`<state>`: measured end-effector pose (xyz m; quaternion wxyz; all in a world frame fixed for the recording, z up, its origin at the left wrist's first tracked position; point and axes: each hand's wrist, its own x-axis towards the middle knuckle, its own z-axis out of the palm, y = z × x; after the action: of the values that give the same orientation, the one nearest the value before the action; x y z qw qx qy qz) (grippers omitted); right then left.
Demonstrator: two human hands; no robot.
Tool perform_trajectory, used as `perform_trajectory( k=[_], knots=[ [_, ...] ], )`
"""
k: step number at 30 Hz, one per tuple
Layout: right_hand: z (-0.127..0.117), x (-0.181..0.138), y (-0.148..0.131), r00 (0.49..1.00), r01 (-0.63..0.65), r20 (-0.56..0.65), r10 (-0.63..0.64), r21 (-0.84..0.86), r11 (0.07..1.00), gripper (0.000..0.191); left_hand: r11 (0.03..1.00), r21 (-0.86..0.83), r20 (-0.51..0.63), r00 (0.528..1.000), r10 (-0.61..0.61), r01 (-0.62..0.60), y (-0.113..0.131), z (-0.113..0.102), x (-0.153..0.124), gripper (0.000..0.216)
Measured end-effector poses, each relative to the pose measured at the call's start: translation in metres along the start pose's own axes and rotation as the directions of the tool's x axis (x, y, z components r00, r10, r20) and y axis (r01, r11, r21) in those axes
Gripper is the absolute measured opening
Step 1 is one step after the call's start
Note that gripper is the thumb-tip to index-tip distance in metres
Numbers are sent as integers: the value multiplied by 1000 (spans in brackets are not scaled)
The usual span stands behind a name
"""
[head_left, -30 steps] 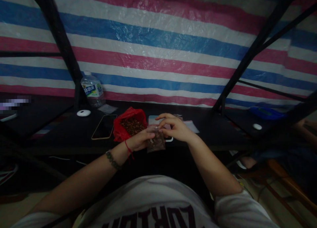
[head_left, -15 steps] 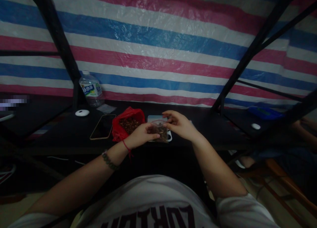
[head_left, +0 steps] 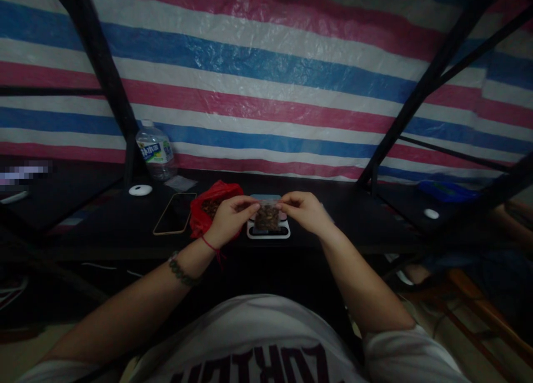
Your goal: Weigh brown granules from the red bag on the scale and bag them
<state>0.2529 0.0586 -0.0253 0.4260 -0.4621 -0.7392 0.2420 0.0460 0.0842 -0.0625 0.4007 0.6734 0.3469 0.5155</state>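
Observation:
A small clear zip bag (head_left: pixel 267 217) filled with brown dried bits hangs between my two hands, over a white kitchen scale (head_left: pixel 268 235). My left hand (head_left: pixel 233 216) pinches the bag's upper left corner between thumb and fingers. At the upper right corner, my right hand (head_left: pixel 303 210) pinches it the same way. Whether the bag's bottom touches the scale, I cannot tell. Beside my left hand sits a red plastic bag (head_left: pixel 202 219), its mouth open on more brown bits, partly hidden by that hand.
Left of the red bag lies a phone (head_left: pixel 175 213). Behind it are a small clear packet (head_left: pixel 181 182), a plastic bottle (head_left: pixel 155 152) and a white oval object (head_left: pixel 140 190). A blue item (head_left: pixel 447 191) and another white oval piece (head_left: pixel 431 213) lie far right, near another person's arm (head_left: pixel 510 225).
My right hand has closed on the bag's right corner, and my left grip has shifted to its upper left corner. The bag now faces me squarely, with more of the scale showing.

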Motion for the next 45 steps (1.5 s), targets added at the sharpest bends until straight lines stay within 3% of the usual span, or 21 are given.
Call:
perform_trajectory(
  k=[5, 10, 16, 21, 30, 45],
  knots=[
    [2, 1, 1, 997, 9, -71, -7, 21, 1000, 19, 999, -33, -59, 998, -22, 20, -1, -1, 0, 31],
    [2, 2, 0, 994, 38, -104, -43, -51, 998, 16, 1000, -16, -27, 999, -28, 27, -1, -3, 0, 30],
    [6, 1, 1, 996, 63, -71, -61, 23, 998, 18, 999, -53, -22, 1000, -8, 7, -1, -1, -1, 37],
    [15, 0, 3, 996, 69, -60, -64, 82, 994, 18, 999, 6, -28, 999, 42, -42, 1, -1, -1, 28],
    [21, -1, 1, 993, 106, -53, -104, 46, 993, 14, 994, 67, 24, 996, 88, -89, 3, 2, -4, 21],
    [27, -3, 2, 989, 150, -7, -150, -2, 989, 7, 981, 182, 111, 993, 47, -67, 5, 4, -8, 19]
  ],
)
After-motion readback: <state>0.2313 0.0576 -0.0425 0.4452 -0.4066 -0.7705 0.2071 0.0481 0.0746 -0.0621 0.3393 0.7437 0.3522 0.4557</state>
